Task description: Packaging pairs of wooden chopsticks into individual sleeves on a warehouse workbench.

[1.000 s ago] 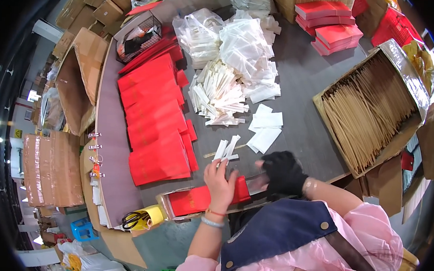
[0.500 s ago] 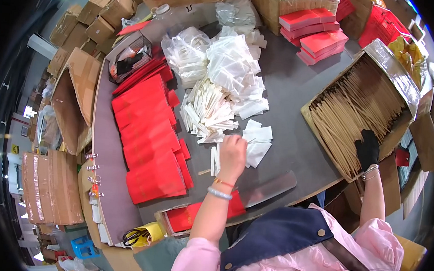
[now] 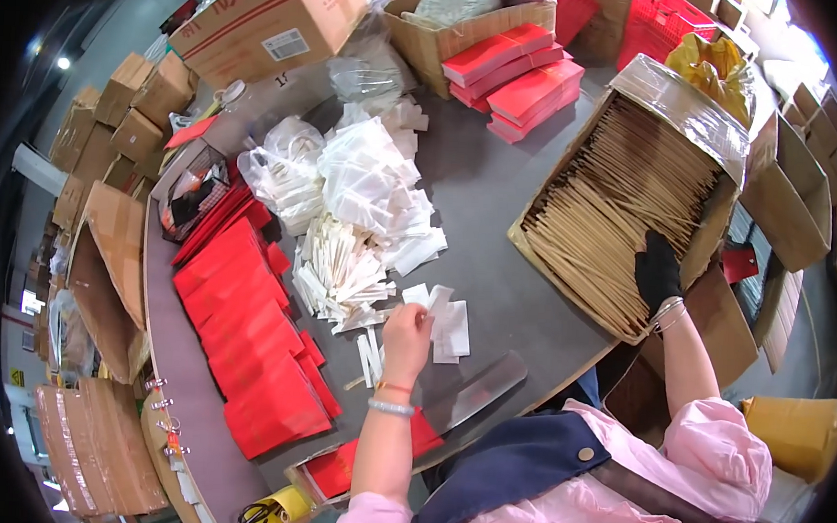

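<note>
My bare left hand (image 3: 408, 339), with a bracelet and a red cord at the wrist, is over the near part of the table. Its thumb and fingers pinch the edge of a small white paper packet (image 3: 440, 299), above similar packets (image 3: 452, 333). Beside it lie narrow white strips (image 3: 370, 356) and a loose heap of white strips (image 3: 336, 271). In a black glove, my right hand (image 3: 659, 273) lies with extended fingers on thin brown sticks (image 3: 583, 238) inside an open cardboard box (image 3: 555, 294). Its fingertips are hard to make out against the sticks.
Overlapping red envelopes (image 3: 242, 332) line the table's left side. Red stacks (image 3: 534, 96) stand at the back, near cartons (image 3: 270, 27). At the near edge, a red piece (image 3: 334, 469) lies by a clear plastic strip (image 3: 482, 390); scissors (image 3: 257, 517) sit in a yellow holder.
The view has turned, so the table appears farther left. My left fingers now have a white packet raised at their tips. My right hand stays on the sticks.
</note>
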`<act>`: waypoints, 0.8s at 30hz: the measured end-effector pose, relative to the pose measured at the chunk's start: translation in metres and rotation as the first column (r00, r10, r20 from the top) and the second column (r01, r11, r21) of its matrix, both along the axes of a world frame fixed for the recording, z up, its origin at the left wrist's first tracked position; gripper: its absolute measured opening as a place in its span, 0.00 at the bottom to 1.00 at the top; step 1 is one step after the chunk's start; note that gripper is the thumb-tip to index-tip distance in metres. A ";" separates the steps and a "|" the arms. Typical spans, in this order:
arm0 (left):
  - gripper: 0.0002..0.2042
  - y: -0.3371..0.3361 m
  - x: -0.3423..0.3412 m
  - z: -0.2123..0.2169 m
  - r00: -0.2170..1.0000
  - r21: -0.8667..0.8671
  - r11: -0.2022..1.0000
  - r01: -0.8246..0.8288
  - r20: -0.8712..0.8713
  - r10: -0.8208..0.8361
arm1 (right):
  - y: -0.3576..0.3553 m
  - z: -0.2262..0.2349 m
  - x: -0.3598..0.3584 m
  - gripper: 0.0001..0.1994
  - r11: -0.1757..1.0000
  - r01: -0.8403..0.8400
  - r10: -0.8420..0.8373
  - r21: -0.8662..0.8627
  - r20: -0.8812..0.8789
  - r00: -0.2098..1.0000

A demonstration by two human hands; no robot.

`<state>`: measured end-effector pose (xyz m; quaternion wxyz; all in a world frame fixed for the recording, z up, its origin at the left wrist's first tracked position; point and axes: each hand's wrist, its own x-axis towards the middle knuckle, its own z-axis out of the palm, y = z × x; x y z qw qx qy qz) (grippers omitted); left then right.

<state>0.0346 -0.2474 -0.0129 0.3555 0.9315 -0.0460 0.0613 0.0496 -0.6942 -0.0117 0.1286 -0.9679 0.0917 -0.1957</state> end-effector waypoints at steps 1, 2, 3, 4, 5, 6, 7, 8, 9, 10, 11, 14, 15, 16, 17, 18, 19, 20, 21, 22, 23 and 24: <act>0.08 -0.003 -0.012 0.011 1.000 -0.106 0.994 -0.015 -0.006 0.014 | -0.002 0.006 -0.002 0.14 0.993 0.053 -0.052 0.108 -0.004 0.999; 0.08 -0.005 -0.029 0.025 1.000 -0.105 0.994 -0.013 -0.012 0.011 | -0.002 0.013 -0.003 0.14 0.971 0.097 -0.097 0.219 -0.013 0.995; 0.08 -0.006 -0.048 0.039 0.991 -0.221 0.975 -0.014 -0.131 -0.016 | -0.002 0.020 -0.005 0.13 0.979 0.005 -0.014 0.204 0.041 0.999; 0.07 -0.004 -0.065 0.046 0.968 -0.328 0.944 -0.040 -0.247 -0.044 | 0.008 0.033 -0.008 0.13 0.978 -0.003 -0.003 0.210 0.028 1.000; 0.08 -0.002 -0.079 0.045 0.960 -0.265 0.963 0.046 -0.253 -0.116 | 0.025 0.048 -0.013 0.12 0.968 -0.170 0.158 0.182 0.079 0.984; 0.09 -0.003 -0.094 0.039 0.943 -0.206 0.969 0.135 -0.273 -0.189 | 0.043 0.058 -0.018 0.12 0.932 -0.328 0.313 0.151 0.120 0.942; 0.13 -0.003 -0.107 0.030 0.954 0.066 0.966 0.249 -0.185 -0.234 | 0.063 0.063 -0.021 0.10 0.868 -0.486 0.469 0.099 0.155 0.870; 0.13 -0.007 -0.112 0.030 0.956 0.071 0.970 0.232 -0.203 -0.214 | 0.081 0.057 -0.020 0.09 0.830 -0.552 0.551 0.075 0.037 0.834; 0.14 -0.011 -0.116 0.032 0.979 0.097 0.982 0.164 -0.138 -0.149 | 0.103 0.056 -0.026 0.13 0.746 -0.654 0.661 0.124 -0.020 0.750; 0.15 -0.010 -0.118 0.034 0.994 0.118 0.988 0.099 -0.066 -0.091 | 0.125 0.059 -0.034 0.14 0.692 -0.696 0.717 0.192 -0.078 0.692; 0.20 -0.008 -0.125 0.035 0.990 0.088 0.995 0.041 -0.135 -0.029 | 0.135 0.043 -0.037 0.15 0.613 -0.733 0.781 0.294 -0.088 0.618; 0.26 0.009 -0.147 0.050 0.999 0.234 0.971 -0.043 -0.012 0.047 | 0.157 0.027 -0.058 0.15 0.535 -0.804 0.837 0.260 -0.294 0.461; 0.30 0.018 -0.157 0.042 0.996 0.250 0.968 -0.014 -0.084 0.037 | 0.159 0.021 -0.059 0.15 0.526 -0.810 0.842 0.260 -0.292 0.453; 0.30 0.021 -0.165 0.036 0.995 0.251 0.968 -0.024 -0.085 0.047 | 0.160 0.015 -0.062 0.13 0.521 -0.818 0.839 0.244 -0.321 0.439; 0.31 0.023 -0.171 0.031 0.995 0.250 0.968 0.004 -0.094 0.020 | 0.162 0.008 -0.063 0.12 0.517 -0.826 0.834 0.227 -0.350 0.426; 0.32 0.024 -0.174 0.025 0.995 0.249 0.968 0.033 -0.102 -0.007 | 0.171 0.003 -0.064 0.12 0.510 -0.830 0.838 0.226 -0.350 0.420; 0.34 0.022 -0.175 0.014 0.993 0.230 0.971 0.059 -0.114 -0.033 | 0.186 -0.003 -0.065 0.11 0.447 -0.869 0.882 0.211 -0.265 0.389; 0.34 0.012 -0.167 0.023 0.993 0.225 0.973 0.059 -0.115 -0.034 | 0.198 -0.007 -0.066 0.10 0.392 -0.901 0.915 0.188 -0.184 0.360; 0.33 0.003 -0.160 0.035 0.993 0.268 0.963 0.043 -0.117 -0.012 | 0.204 -0.010 -0.071 0.10 0.358 -0.891 0.934 0.278 -0.102 0.343; 0.33 -0.003 -0.152 0.045 0.994 0.310 0.950 0.023 -0.111 0.012 | 0.199 -0.017 -0.066 0.10 0.358 -0.894 0.934 0.271 -0.105 0.342; 0.33 0.001 -0.152 0.050 0.993 0.334 0.943 0.002 -0.109 0.037 | 0.189 -0.026 -0.060 0.10 0.419 -0.874 0.908 0.246 -0.100 0.407; 0.33 0.008 -0.154 0.045 0.994 0.334 0.943 -0.006 -0.104 0.043 | 0.178 -0.033 -0.054 0.09 0.478 -0.849 0.878 0.222 -0.093 0.470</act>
